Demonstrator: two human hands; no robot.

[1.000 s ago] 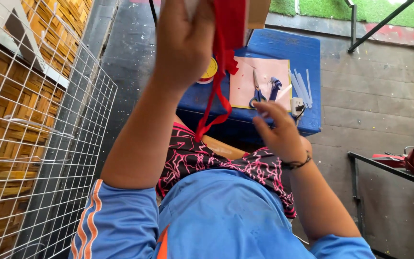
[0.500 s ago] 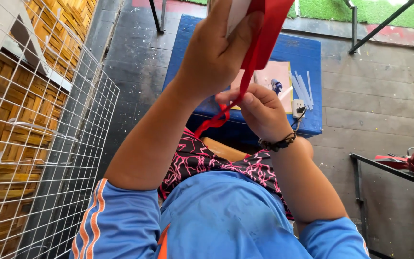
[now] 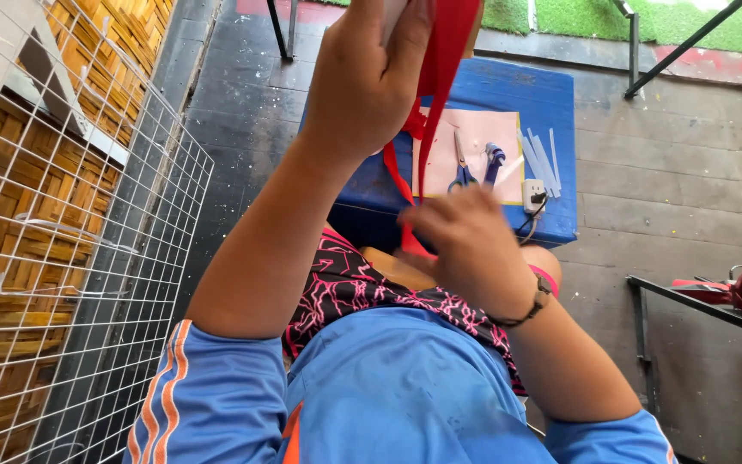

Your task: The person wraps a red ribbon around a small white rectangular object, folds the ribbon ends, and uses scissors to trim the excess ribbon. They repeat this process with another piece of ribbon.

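Head view: beside a white wire grid panel (image 3: 62,258), a blue surface (image 3: 508,129) carries a pink sheet (image 3: 474,137) with blue-handled scissors (image 3: 463,167), white strips (image 3: 543,159) and a small white adapter (image 3: 533,196). Raised left hand (image 3: 371,82), grip closed on a red ribbon (image 3: 444,60) that hangs down toward the lap. Lower right hand (image 3: 465,245), blurred, touches the ribbon's lower length; its grip cannot be told.

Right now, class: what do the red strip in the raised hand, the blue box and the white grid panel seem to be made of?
Red strip: probably fabric ribbon, smooth with a slight sheen; it hangs limp and folds from the left hand.
Blue box: likely painted wood or board, matte, with scuffed edges.
White grid panel: seemingly coated metal wire, with thin, stiff, evenly crossed rods.
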